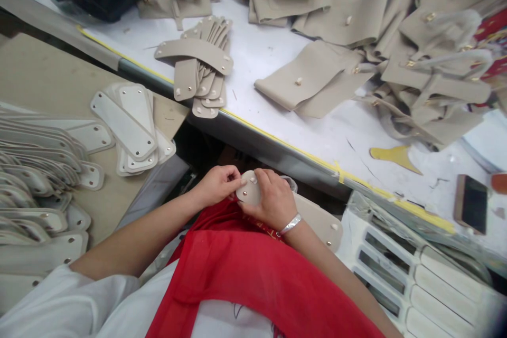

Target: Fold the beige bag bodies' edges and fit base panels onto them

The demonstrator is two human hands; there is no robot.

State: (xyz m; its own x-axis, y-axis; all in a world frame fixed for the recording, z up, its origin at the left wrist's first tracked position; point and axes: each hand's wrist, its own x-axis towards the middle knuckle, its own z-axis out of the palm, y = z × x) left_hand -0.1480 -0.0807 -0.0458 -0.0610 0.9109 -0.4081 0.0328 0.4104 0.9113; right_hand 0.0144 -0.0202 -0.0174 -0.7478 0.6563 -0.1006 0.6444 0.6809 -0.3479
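Observation:
A beige leather strap (319,221) with rounded ends and small metal studs lies across my lap, just below the table edge. My right hand (273,198) is closed around it near its left end, with the fingers over the top. At that same end, my left hand (222,185) is closed, its thumb and curled index finger pinched at the strap's rim. Whether a small part sits between those fingertips is hidden. White bits show by the studs at both ends of the strap. The middle of the strap is partly covered by my right hand and wrist.
Similar beige straps (204,66) are piled on the white table (245,92). Folded beige leather pieces (301,76) lie behind. Pale straps (124,127) cover the left board. A phone (471,203), a yellow scrap (396,158) and a white plastic crate (386,259) are at right.

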